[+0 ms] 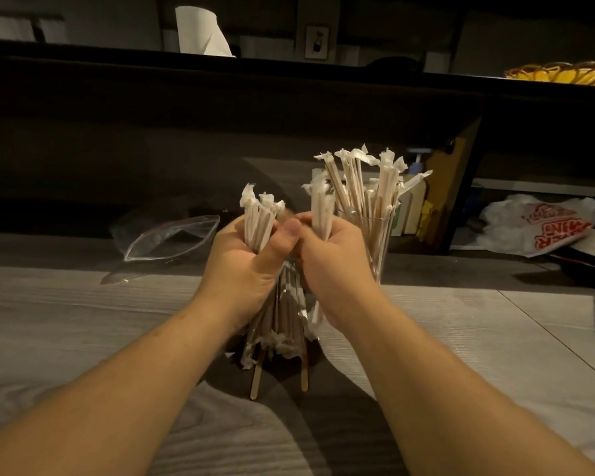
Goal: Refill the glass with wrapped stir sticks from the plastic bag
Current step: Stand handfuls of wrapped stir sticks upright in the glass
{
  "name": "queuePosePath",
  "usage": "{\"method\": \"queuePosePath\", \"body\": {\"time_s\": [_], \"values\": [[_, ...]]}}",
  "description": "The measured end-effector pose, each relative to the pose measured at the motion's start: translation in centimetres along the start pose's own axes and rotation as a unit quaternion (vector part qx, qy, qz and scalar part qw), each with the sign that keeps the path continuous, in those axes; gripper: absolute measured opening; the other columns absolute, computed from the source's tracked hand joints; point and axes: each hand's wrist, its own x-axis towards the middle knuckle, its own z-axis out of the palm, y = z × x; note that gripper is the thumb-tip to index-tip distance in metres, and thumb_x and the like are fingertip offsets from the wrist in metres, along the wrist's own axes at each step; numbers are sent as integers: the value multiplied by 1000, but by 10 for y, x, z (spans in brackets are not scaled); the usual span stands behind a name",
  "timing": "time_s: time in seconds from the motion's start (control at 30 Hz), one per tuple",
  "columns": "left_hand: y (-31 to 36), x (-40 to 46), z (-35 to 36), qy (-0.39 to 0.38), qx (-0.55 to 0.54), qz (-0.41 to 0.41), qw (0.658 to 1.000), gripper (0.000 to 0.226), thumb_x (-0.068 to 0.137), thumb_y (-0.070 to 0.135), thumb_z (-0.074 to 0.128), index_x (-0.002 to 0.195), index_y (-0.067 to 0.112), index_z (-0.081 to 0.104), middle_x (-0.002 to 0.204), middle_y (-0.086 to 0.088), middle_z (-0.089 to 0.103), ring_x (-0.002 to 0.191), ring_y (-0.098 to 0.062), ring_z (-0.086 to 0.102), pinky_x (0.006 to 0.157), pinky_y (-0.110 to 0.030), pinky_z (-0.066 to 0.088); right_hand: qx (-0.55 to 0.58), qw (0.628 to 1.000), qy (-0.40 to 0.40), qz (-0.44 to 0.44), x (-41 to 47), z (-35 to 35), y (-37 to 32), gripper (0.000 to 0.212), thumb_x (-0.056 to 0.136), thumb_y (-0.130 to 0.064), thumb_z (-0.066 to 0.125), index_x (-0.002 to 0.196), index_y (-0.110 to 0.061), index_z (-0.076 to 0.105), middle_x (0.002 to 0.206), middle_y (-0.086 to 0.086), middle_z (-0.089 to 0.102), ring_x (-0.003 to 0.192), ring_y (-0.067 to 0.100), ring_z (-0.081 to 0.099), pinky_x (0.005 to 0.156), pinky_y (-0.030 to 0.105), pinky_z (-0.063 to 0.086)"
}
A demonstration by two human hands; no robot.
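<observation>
My left hand (244, 266) and my right hand (334, 262) are side by side over the wooden table (83, 321), each closed on a part of a bundle of paper-wrapped wooden stir sticks (285, 314). The sticks fan upward above my fists and downward below them, with two bare wooden ends poking out low. Just behind my right hand stands a clear glass (380, 242) packed with upright wrapped sticks (361, 180). A clear plastic zip bag (167, 237) lies open and flat on the table to the left, apparently with nothing in it.
A white plastic shopping bag with red print (543, 225) lies at the right on a lower shelf. A dark raised counter (220, 84) runs across the back, holding a paper towel roll (200, 30) and a woven yellow basket (564, 73).
</observation>
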Motion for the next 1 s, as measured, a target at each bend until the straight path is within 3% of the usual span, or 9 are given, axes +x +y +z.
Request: {"method": "queuePosePath", "body": {"time_s": [0.1,0.17,0.23,0.3,0.4,0.57,0.77,0.87,1.0], "values": [[1,-1,-1,37,21,-7,999,23,75,60,64,77,42,78,79,12,77,78,0,72,60,-12,52,-52,998,19,7,-1,2,-1,10,85,-11,74,78,-17,76,82,8,76,84,23,74,78,44,64],[-1,3,0,94,56,-34,993,20,80,58,66,73,43,76,70,18,74,71,6,69,59,-22,50,-64,998,27,8,-1,0,-2,6,84,-11,75,78,-13,74,81,15,74,85,30,73,78,49,63],[4,9,2,123,78,-62,987,24,91,47,66,74,34,75,55,17,67,55,3,65,55,-26,45,-58,998,26,19,1,-7,-10,12,83,-14,77,72,-21,74,73,6,74,75,21,73,70,37,64],[2,11,2,124,95,-69,985,30,96,40,60,74,22,69,45,13,56,43,0,54,45,-24,43,-35,999,22,33,1,-13,-13,23,86,-19,74,65,-28,72,57,-6,63,53,6,61,51,19,51],[-3,11,3,95,78,-52,991,30,99,30,54,73,19,63,46,10,51,42,-3,46,41,-22,40,-17,997,64,27,1,-20,-9,28,93,-26,67,66,-20,60,53,-6,47,47,9,43,44,25,38],[7,19,13,86,11,-48,995,25,99,17,51,79,16,65,50,8,53,42,-4,45,39,-19,37,-25,991,129,-13,0,-27,-13,36,100,-36,58,71,-15,56,52,-5,43,45,11,39,43,28,34],[41,57,57,40,-59,47,996,49,97,43,59,52,27,48,45,7,40,39,-11,36,41,-25,32,7,979,159,-129,25,-43,-49,47,105,-29,49,61,-18,43,46,-9,38,41,8,32,40,24,27],[50,77,80,63,-84,68,992,49,95,51,56,54,26,47,45,7,40,41,-13,37,44,-30,33,42,967,189,-164,40,-50,-61,48,107,-34,43,62,-16,44,53,4,39,46,23,32,45,39,24],[52,93,96,108,-123,96,982,47,97,53,48,61,23,46,47,11,43,42,-7,39,43,-24,37,51,953,219,-201,56,-58,-66,47,108,-34,39,65,-16,46,50,0,43,48,26,38,45,38,33]]}}
